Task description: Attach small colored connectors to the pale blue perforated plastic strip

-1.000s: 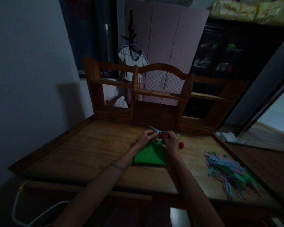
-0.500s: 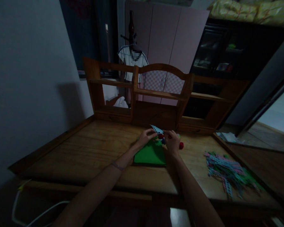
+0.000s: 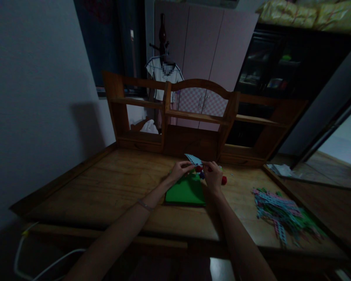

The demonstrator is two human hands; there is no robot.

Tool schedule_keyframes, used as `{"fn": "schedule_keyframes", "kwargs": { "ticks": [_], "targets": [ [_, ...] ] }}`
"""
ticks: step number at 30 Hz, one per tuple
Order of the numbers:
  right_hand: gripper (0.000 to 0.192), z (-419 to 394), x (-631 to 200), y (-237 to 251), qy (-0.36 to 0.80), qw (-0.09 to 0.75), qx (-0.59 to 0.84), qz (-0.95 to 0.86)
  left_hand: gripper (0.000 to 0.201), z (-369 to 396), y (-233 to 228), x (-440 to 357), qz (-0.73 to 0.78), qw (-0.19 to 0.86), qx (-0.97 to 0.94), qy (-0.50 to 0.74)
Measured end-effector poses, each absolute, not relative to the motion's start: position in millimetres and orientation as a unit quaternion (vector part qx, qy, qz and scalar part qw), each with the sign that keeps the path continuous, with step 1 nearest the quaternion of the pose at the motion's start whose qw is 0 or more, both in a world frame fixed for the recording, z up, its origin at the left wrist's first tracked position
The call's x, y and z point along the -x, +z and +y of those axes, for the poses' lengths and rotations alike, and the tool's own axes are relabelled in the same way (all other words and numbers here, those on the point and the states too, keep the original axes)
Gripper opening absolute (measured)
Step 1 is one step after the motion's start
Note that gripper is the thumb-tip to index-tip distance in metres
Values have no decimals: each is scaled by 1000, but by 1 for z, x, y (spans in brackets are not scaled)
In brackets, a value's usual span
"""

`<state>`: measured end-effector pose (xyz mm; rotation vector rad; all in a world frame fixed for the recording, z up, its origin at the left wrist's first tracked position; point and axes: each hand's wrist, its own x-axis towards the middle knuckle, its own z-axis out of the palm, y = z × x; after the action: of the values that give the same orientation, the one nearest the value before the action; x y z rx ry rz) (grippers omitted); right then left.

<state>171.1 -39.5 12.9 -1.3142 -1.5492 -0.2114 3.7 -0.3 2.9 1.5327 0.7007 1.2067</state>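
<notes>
Both hands, left (image 3: 179, 170) and right (image 3: 213, 175), pinch a pale blue strip (image 3: 193, 159) over the green board (image 3: 185, 192), far from the desk's (image 3: 105, 183) edges.

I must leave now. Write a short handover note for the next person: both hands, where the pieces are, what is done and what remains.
Left hand: pinches one end of a light blue perforated plastic strip, raised above the green flat board.
Right hand: fingers closed at small red and blue pieces beside the strip; exact grip too dark to tell.
A red round piece lies on the wooden desk, right of the hand.
Pile of coloured perforated strips lies far right, untouched.
Done: little is joined. Left: nearly the whole pile.
</notes>
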Motion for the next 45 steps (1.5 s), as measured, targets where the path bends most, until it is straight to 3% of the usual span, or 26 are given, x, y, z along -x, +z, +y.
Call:
{"fn": "schedule_keyframes", "kwargs": {
  "ticks": [11, 45],
  "targets": [
    [21, -39, -171, 13, -94, 518, 545, -653, 39, 1, 1, -8, 229, 658, -492, 522],
    [19, -39, -170, 12, -95, 505, 542, -665, 42, 2, 5, -5, 236, 660, -479, 528]
  ]
}}
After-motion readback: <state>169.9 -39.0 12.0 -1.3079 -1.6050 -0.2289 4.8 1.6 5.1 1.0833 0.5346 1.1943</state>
